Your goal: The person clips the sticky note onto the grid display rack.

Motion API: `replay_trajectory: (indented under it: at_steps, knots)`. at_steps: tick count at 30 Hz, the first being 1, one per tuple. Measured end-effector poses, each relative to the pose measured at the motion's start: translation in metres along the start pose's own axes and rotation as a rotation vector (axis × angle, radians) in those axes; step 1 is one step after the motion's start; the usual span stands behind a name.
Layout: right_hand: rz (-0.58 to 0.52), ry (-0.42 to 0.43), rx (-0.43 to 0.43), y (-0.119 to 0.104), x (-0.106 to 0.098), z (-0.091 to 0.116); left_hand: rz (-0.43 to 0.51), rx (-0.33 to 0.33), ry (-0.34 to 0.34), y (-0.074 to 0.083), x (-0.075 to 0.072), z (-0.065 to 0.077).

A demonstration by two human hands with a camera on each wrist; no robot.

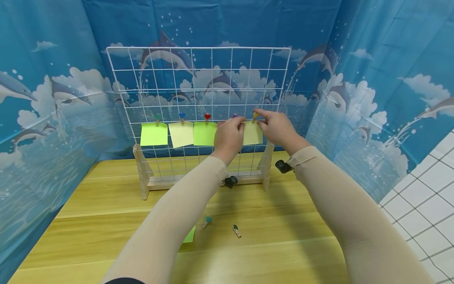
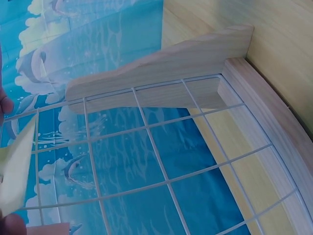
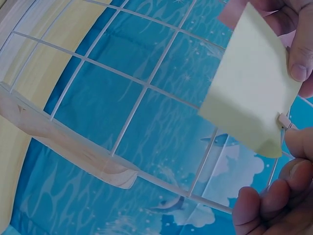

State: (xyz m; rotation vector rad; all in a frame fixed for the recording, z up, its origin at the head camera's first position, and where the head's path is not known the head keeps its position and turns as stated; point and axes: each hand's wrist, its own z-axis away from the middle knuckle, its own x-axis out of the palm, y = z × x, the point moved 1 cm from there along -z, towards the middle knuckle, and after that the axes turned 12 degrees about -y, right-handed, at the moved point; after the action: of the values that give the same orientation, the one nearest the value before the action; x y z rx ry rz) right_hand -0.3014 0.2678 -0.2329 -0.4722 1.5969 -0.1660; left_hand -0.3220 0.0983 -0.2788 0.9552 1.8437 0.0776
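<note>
My right hand (image 1: 279,128) pinches a small wooden clothespin with a yellow heart (image 1: 255,115) at the top edge of a pale yellow sticky note (image 1: 253,135). With thumb and fingers, my left hand (image 1: 228,137) holds the same note by its upper left corner. The note lies against a white wire grid (image 1: 211,87); in the right wrist view the clothespin's tip (image 3: 284,120) overlaps the paper's edge. A pink note (image 3: 230,14) shows partly behind the left hand, near a purple clothespin (image 1: 235,115).
Left along the grid hang a green note (image 1: 154,135), a cream note (image 1: 181,135) and another green note (image 1: 205,135), each clipped. A wooden stand (image 1: 143,177) supports the grid. Two loose clothespins, one teal (image 1: 207,220), one dark green (image 1: 236,230), and a green note (image 1: 189,236) lie on the table.
</note>
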Motion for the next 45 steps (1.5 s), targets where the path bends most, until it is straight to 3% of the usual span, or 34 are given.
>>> replay_trajectory:
  at_steps: [20, 32, 45]
  knots:
    - [-0.010, -0.015, 0.012, -0.003, 0.001, 0.000, -0.011, 0.008, 0.024, -0.003, -0.001, -0.001]
    - [-0.021, -0.009, -0.003, -0.002, 0.000, 0.002, 0.030, 0.004, 0.025, -0.004, -0.005, 0.005]
    - [-0.003, 0.003, -0.036, -0.004, 0.000, 0.005, -0.006, 0.064, -0.030, -0.010, -0.017, 0.017]
